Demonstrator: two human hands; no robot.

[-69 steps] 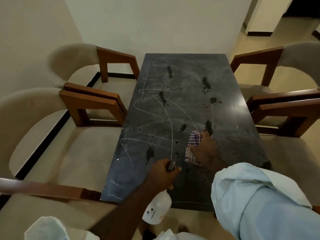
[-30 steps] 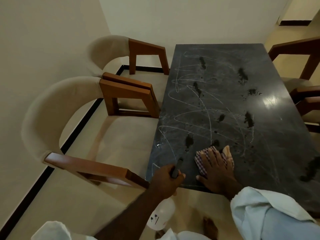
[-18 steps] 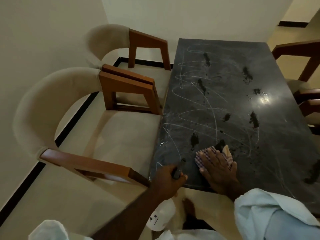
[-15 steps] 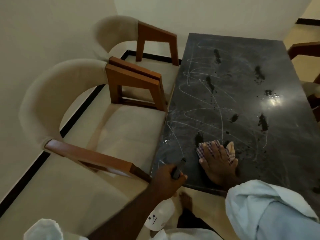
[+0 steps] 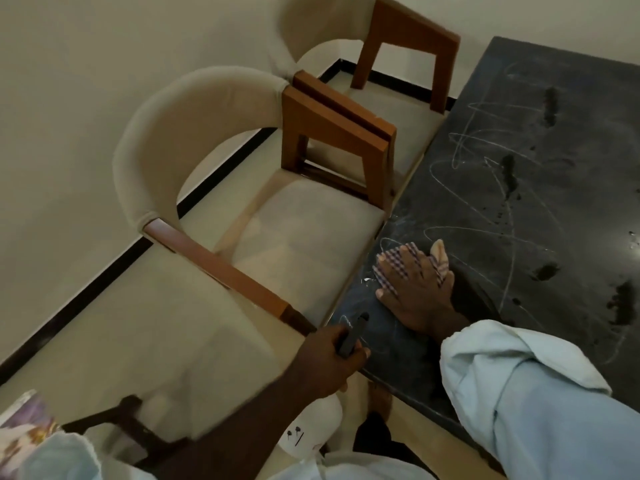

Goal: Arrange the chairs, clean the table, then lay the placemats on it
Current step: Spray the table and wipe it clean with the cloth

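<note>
Counter (image 5: 571, 161), dark stone, fills the R side of view, top marked w/ white scribbles (image 5: 485, 233) and dark smudges (image 5: 509, 174). Your R grip (image 5: 415, 289) lies flat, fingers straight and spread, pressing a checked cloth (image 5: 389, 263) onto the counter by its L edge, toward the near corner. Cloth pokes out past the fingertips, w/ a beige bit showing at the outer fingers. Pale blue sleeve (image 5: 536, 393) is rolled up on that forearm.

Your L grip (image 5: 329, 355) is curled tight round the dark trigger head of a white spray bottle (image 5: 315, 427), at the counter's near L corner. Bottle body hangs below the counter edge, w/ small dark marks printed on it.

Two beige chairs w/ brown wood arms stand along the counter's L side. Near chair (image 5: 207, 84) has its seat front right at the counter edge; touching or just beside, can't tell. Far chair (image 5: 415, 32) sits next to it, adjacent arms pressed side by side.

Bare foot (image 5: 381, 396) shows on the floor (image 5: 104, 323) below the near edge. Btm L: dark wood frame (image 5: 135, 420) and sth w/ a purple print (image 5: 24, 424), too blurred to ID.
</note>
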